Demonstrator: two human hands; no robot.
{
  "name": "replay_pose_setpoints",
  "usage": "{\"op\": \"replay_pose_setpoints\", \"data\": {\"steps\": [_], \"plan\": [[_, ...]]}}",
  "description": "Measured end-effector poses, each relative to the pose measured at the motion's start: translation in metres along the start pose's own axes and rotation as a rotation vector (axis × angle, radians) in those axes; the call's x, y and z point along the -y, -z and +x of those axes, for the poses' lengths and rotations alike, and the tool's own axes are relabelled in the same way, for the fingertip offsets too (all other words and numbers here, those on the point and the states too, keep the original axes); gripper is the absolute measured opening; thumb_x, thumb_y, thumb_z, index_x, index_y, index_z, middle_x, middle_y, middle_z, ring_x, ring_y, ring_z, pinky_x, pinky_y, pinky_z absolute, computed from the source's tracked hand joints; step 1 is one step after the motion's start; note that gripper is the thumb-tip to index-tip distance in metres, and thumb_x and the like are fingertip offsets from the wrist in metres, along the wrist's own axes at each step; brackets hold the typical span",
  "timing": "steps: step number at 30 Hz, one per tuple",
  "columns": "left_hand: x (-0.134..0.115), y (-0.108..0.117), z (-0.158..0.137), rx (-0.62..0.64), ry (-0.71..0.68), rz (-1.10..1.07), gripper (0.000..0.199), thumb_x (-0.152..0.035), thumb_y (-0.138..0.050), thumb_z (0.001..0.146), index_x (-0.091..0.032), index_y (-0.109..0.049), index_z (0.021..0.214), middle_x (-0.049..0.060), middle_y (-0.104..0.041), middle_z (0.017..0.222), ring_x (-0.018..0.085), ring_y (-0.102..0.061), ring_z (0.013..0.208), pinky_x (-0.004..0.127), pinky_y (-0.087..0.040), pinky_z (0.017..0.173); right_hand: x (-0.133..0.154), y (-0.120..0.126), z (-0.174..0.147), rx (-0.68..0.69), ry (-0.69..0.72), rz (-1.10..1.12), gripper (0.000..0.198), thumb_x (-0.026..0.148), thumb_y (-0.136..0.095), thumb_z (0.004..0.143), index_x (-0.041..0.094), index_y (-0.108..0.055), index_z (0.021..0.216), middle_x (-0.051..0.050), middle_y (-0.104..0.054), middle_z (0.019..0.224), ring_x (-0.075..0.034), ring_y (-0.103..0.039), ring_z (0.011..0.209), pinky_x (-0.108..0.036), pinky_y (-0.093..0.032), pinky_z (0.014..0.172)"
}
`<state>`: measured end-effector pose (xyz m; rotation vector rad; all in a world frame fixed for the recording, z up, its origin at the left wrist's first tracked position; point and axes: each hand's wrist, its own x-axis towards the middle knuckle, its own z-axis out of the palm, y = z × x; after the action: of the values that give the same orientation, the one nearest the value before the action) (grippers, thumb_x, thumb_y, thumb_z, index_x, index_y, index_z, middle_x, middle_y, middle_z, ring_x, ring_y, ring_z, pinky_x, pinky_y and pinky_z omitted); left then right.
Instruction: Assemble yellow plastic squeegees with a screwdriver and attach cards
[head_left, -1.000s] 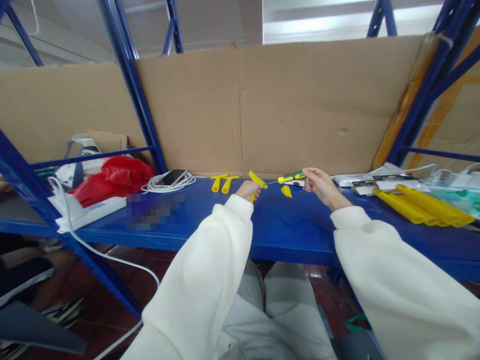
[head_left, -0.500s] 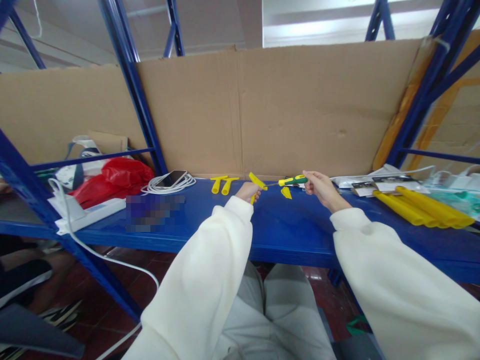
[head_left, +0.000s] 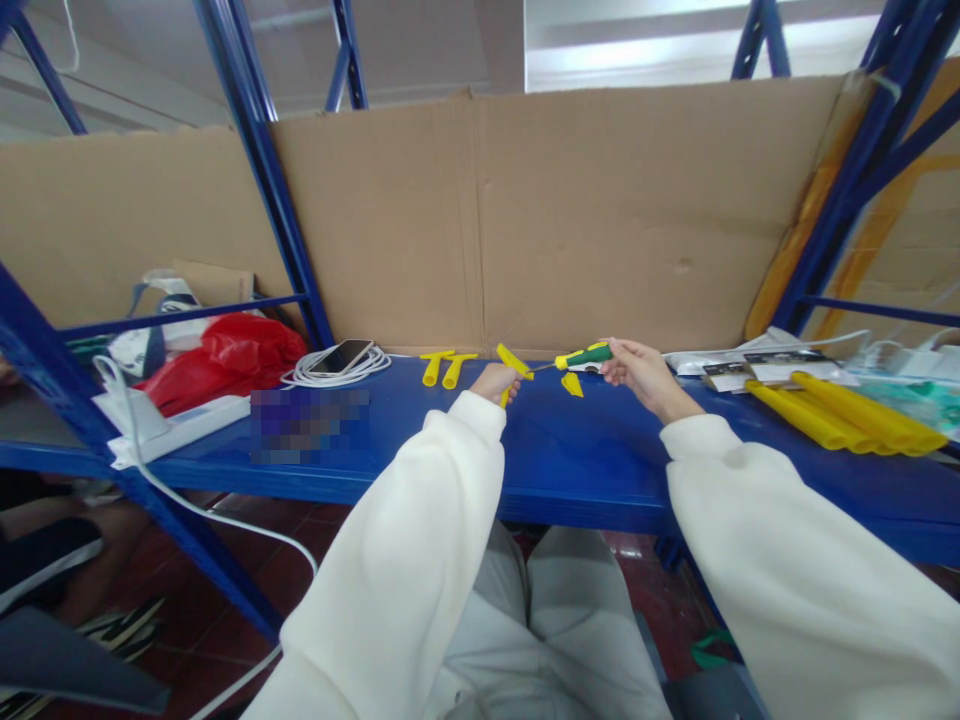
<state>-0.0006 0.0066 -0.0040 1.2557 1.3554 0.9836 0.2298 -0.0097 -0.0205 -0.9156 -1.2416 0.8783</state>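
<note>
My left hand [head_left: 495, 382] is closed around the stem of a yellow T-shaped handle [head_left: 514, 361], its crosspiece rising above the fingers. In my right hand [head_left: 637, 372] is a screwdriver [head_left: 589, 355] with a green and yellow grip, pinched at the butt end. The screwdriver's thin shaft points left and meets the T-shaped handle near its crosspiece; the exact contact is too small to make out. Just below the grip lies a small yellow flat piece [head_left: 572, 385]. A white and dark object [head_left: 587, 367] is partly hidden behind the screwdriver.
Two more yellow T-shaped handles [head_left: 442, 370] lie left on the blue shelf [head_left: 420, 455]. Several yellow tubes [head_left: 847, 410] are at right. A phone [head_left: 343, 356] on a coiled white cable, a power strip [head_left: 180, 430] and a red bag [head_left: 232, 355] are at left. Cardboard [head_left: 585, 220] stands behind.
The screwdriver's grip has turned slightly and tilts up more toward my right hand, whose fingers have shifted on its end. My left hand and the T-shaped handle stay nearly still.
</note>
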Motion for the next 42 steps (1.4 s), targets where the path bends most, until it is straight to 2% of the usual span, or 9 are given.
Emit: {"op": "replay_pose_setpoints", "data": {"steps": [4, 7, 15, 24, 28, 34, 42], "plan": [[-0.001, 0.001, -0.001, -0.005, 0.005, -0.004, 0.014, -0.003, -0.059, 0.084, -0.012, -0.058, 0.074, -0.004, -0.045, 0.051, 0.007, -0.038, 0.043, 0.02, -0.029, 0.046, -0.001, 0.002, 0.001, 0.094, 0.047, 0.023, 0.04, 0.05, -0.083, 0.07, 0.02, -0.069, 0.092, 0.001, -0.066, 0.061, -0.011, -0.06, 0.051, -0.021, -0.046, 0.047], [-0.001, 0.001, -0.002, -0.015, 0.012, -0.008, 0.015, -0.004, -0.063, 0.083, -0.013, -0.057, 0.073, -0.004, -0.046, 0.052, 0.006, -0.038, 0.043, 0.019, -0.028, 0.045, 0.0, 0.001, 0.0, 0.112, 0.053, 0.018, 0.043, 0.052, -0.086, 0.066, 0.02, -0.068, 0.087, 0.002, -0.065, 0.06, -0.011, -0.059, 0.051, -0.021, -0.046, 0.047], [-0.001, 0.001, -0.001, -0.015, 0.015, 0.002, 0.009, -0.004, -0.058, 0.087, -0.011, -0.063, 0.083, -0.004, -0.046, 0.054, 0.007, -0.039, 0.043, 0.02, -0.03, 0.047, 0.004, -0.004, -0.005, 0.041, 0.039, -0.052, 0.045, 0.056, -0.084, 0.066, 0.02, -0.06, 0.076, 0.004, -0.059, 0.052, -0.009, -0.053, 0.044, -0.019, -0.04, 0.042], [-0.001, 0.0, -0.001, -0.018, 0.013, 0.007, 0.012, -0.004, -0.059, 0.086, -0.012, -0.059, 0.078, -0.005, -0.044, 0.052, 0.006, -0.038, 0.042, 0.019, -0.028, 0.045, 0.006, -0.006, -0.005, -0.01, -0.01, -0.074, 0.05, 0.06, -0.082, 0.065, 0.02, -0.053, 0.068, 0.004, -0.059, 0.052, -0.007, -0.052, 0.04, -0.018, -0.039, 0.039], [-0.001, 0.0, -0.001, -0.019, 0.015, -0.003, 0.019, -0.004, -0.06, 0.086, -0.014, -0.054, 0.071, -0.004, -0.044, 0.052, 0.005, -0.037, 0.042, 0.018, -0.027, 0.044, 0.007, -0.007, -0.006, -0.016, -0.033, -0.07, 0.047, 0.056, -0.081, 0.07, 0.02, -0.052, 0.069, 0.002, -0.064, 0.054, -0.007, -0.054, 0.04, -0.017, -0.04, 0.039], [0.0, 0.0, 0.0, -0.013, 0.012, -0.004, 0.018, -0.005, -0.063, 0.083, -0.014, -0.054, 0.07, -0.004, -0.045, 0.052, 0.005, -0.037, 0.042, 0.018, -0.027, 0.043, 0.01, -0.01, -0.008, -0.036, -0.096, -0.071, 0.037, 0.046, -0.075, 0.082, 0.02, -0.051, 0.073, -0.005, -0.072, 0.063, -0.009, -0.059, 0.042, -0.017, -0.043, 0.04], [0.001, 0.0, 0.001, -0.014, 0.01, -0.005, 0.019, -0.006, -0.066, 0.082, -0.014, -0.054, 0.069, -0.004, -0.045, 0.053, 0.004, -0.037, 0.042, 0.019, -0.028, 0.045, 0.008, -0.008, -0.007, -0.032, -0.088, -0.083, 0.039, 0.047, -0.074, 0.083, 0.021, -0.048, 0.073, -0.007, -0.074, 0.066, -0.01, -0.061, 0.042, -0.017, -0.045, 0.041]]}}
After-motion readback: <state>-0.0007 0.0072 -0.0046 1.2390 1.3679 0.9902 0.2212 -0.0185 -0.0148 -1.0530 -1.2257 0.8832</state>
